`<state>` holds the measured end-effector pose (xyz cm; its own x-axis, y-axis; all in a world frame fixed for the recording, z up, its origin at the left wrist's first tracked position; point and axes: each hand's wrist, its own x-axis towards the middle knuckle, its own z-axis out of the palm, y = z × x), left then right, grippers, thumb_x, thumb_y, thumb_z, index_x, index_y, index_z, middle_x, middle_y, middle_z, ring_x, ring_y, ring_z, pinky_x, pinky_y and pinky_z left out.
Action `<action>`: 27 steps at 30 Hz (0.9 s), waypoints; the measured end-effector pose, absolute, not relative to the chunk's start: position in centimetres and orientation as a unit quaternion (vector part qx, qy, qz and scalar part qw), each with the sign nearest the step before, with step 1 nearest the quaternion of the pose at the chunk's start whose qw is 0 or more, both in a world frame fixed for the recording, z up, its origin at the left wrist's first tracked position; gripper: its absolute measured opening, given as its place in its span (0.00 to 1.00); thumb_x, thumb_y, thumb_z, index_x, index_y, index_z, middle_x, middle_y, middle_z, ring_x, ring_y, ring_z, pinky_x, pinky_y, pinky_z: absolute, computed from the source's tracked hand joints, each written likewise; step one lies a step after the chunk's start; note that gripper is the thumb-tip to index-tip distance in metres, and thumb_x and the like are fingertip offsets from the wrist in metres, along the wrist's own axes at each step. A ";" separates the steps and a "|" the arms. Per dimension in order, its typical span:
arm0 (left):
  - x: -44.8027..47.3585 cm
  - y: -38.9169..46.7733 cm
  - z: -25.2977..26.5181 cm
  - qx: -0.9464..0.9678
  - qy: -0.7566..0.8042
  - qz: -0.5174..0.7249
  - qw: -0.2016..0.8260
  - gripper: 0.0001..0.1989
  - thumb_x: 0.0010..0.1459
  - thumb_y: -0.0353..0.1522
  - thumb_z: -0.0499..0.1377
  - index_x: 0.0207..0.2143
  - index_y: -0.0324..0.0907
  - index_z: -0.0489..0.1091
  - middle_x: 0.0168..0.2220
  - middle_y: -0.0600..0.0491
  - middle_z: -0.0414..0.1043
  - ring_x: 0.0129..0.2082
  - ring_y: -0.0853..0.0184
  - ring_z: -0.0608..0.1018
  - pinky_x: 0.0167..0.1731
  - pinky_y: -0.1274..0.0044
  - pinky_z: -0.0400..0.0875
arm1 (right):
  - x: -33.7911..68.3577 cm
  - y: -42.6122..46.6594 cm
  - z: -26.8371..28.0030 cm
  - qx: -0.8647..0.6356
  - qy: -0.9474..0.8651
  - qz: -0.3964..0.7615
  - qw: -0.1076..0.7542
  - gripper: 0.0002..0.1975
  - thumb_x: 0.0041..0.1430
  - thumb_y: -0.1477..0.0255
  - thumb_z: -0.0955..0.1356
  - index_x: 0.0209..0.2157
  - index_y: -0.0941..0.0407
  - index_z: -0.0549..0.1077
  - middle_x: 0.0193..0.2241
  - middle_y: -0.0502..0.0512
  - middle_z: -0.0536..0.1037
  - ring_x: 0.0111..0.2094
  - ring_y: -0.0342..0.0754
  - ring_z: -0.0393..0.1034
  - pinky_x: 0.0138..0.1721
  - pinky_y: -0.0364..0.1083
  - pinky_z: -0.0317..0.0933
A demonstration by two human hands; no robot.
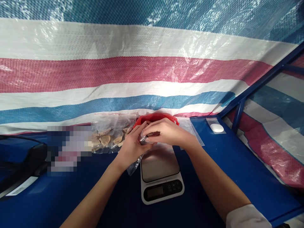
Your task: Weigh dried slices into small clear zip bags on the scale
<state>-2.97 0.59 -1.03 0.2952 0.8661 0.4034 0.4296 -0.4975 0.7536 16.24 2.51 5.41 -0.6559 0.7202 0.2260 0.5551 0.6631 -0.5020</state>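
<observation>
On the left part of the table (237, 171), dried slices (104, 140) already lie inside flat see-through packaging (114, 120), so some bagging looks done, while the clear bag (135, 166) at the hands appears to be in mid-handling, its mouth not yet visibly closed. How much remains cannot be judged, because the hands cover most of the red bag (158, 116) behind them, and only a hint of something brownish shows at its rim. The kitchen scale (160, 166) stands just in front of the hands with the visible part of its plate bare; no reading can be made out on its display. Another clear bag (191, 128) lies flat beyond the right wrist. The clear bag in use is between the two hands, over the far left edge of the scale: its upper part sits among the fingers and its lower end hangs below the left palm. The left hand (133, 147) has its fingers curled closed around this plastic. The right hand (169, 131) has bent fingers, their tips touching the bag's upper part; whether they pinch it or hold anything else cannot be told.
</observation>
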 end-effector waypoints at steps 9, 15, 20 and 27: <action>-3.2 0.6 -0.7 0.721 0.472 0.428 0.274 0.34 0.54 0.44 0.69 0.60 0.43 0.70 0.58 0.43 0.75 0.58 0.49 0.77 0.59 0.57 0.72 | 19.0 4.0 5.4 -0.335 -0.859 0.275 0.273 0.09 0.63 0.74 0.72 0.42 0.52 0.84 0.42 0.51 0.85 0.41 0.47 0.80 0.45 0.44 0.70; -3.6 0.6 0.1 0.718 0.468 0.433 0.279 0.34 0.55 0.43 0.69 0.62 0.41 0.69 0.57 0.43 0.75 0.57 0.51 0.78 0.59 0.60 0.73 | 21.2 5.5 4.6 -0.431 -0.849 0.229 0.203 0.10 0.64 0.75 0.69 0.43 0.51 0.84 0.41 0.51 0.85 0.40 0.47 0.78 0.41 0.45 0.66; -3.8 0.6 0.1 0.721 0.468 0.427 0.281 0.34 0.54 0.43 0.70 0.61 0.44 0.70 0.57 0.44 0.76 0.57 0.49 0.78 0.57 0.60 0.75 | 21.4 6.6 2.9 -0.479 -0.848 0.198 0.113 0.10 0.63 0.75 0.68 0.35 0.52 0.83 0.34 0.50 0.84 0.33 0.45 0.74 0.33 0.44 0.59; -3.8 0.7 -0.2 0.724 0.458 0.431 0.281 0.33 0.54 0.42 0.70 0.61 0.45 0.70 0.57 0.46 0.75 0.58 0.48 0.77 0.59 0.58 0.73 | 19.5 6.2 2.0 -0.452 -0.877 0.150 0.067 0.15 0.60 0.76 0.68 0.46 0.50 0.82 0.39 0.53 0.84 0.34 0.48 0.74 0.32 0.44 0.56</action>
